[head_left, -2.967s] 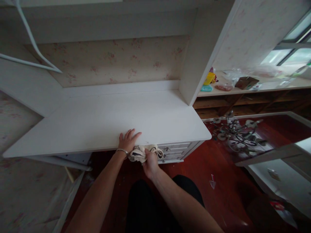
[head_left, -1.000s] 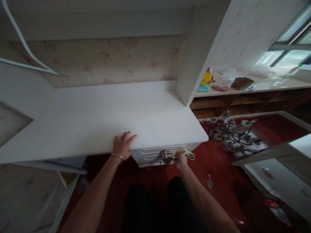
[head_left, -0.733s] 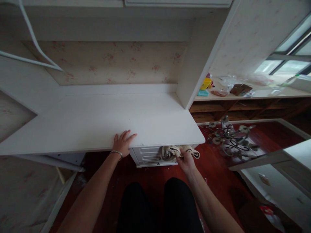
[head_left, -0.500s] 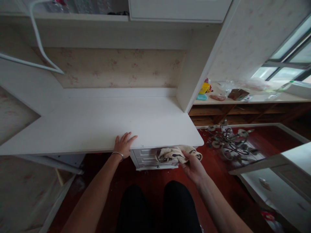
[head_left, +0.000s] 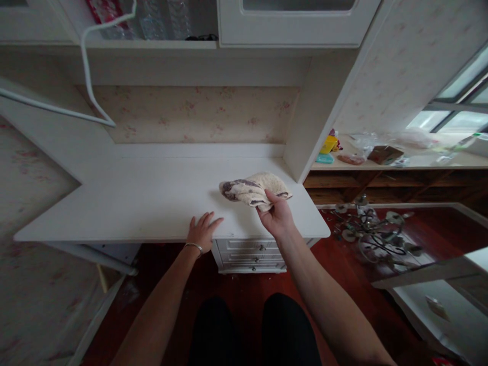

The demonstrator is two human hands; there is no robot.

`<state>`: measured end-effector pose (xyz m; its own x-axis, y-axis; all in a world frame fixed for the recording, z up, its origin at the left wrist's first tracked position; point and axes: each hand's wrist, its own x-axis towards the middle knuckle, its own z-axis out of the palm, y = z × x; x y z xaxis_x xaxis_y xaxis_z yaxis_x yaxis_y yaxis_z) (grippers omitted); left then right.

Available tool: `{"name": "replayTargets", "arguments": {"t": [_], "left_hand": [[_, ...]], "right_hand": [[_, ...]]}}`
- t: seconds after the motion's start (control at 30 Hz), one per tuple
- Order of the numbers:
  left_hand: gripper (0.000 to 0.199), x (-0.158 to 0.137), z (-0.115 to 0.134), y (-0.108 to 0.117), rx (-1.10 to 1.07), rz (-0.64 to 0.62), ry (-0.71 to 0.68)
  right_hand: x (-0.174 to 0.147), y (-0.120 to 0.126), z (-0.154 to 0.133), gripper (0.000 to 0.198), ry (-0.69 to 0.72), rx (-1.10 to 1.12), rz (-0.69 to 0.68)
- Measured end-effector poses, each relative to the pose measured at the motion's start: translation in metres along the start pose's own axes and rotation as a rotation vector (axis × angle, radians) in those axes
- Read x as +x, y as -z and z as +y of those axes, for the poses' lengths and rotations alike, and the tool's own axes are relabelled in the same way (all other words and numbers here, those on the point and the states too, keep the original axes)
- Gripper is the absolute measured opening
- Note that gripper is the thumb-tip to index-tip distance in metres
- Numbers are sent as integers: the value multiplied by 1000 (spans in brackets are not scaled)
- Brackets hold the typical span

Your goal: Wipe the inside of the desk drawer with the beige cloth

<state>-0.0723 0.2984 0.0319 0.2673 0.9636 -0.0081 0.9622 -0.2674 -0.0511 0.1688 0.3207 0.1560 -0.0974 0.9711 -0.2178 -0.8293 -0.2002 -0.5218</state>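
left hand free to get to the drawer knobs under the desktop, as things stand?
Probably yes. The left hand rests flat at the desktop front edge; the drawer knobs sit just below to its right, nothing between. The right hand holds the rag above.

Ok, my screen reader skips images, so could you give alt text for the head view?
The right hand holds a crumpled cloth over a white desk; the left hand rests flat on its front edge.

Walls: pale floral wallpaper [head_left: 198, 114] behind the desk.
Furniture: white desk [head_left: 145, 198] with a small drawer unit [head_left: 249, 254] beneath; white cabinet [head_left: 297, 23] above.
Floor: dark red wood [head_left: 343, 264]; a chandelier [head_left: 371, 234] lies on it, right.
Window: far right [head_left: 461, 101], giving daylight over a cluttered sill [head_left: 400, 160].
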Motion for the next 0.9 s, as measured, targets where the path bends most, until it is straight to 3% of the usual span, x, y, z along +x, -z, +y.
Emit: {"name": "replayTargets", "arguments": {"t": [0.07,0.2,0.37,0.47,0.63,0.73,0.9], "left_hand": [[88,0,0,1,-4,0,2],[86,0,-1,1,-20,-1,-4],[85,0,-2,1,-24,14,-21],[85,0,0,2,-11,1,-7],[86,0,2,3,5,-21,1],[86,0,2,0,15,-20,-1],[90,2,0,-6,36,-37,-2]], "right_hand": [[21,8,16,16,-7,-44,85],[32,39,39,4,-247,-301,210],[2,80,16,10,-356,-425,168],[-17,109,-23,20,-181,-669,222],[-28,181,-95,30,433,-1550,475],[-27,222,-111,41,532,-1757,498],[-21,259,-95,31,513,-1759,410]]}}
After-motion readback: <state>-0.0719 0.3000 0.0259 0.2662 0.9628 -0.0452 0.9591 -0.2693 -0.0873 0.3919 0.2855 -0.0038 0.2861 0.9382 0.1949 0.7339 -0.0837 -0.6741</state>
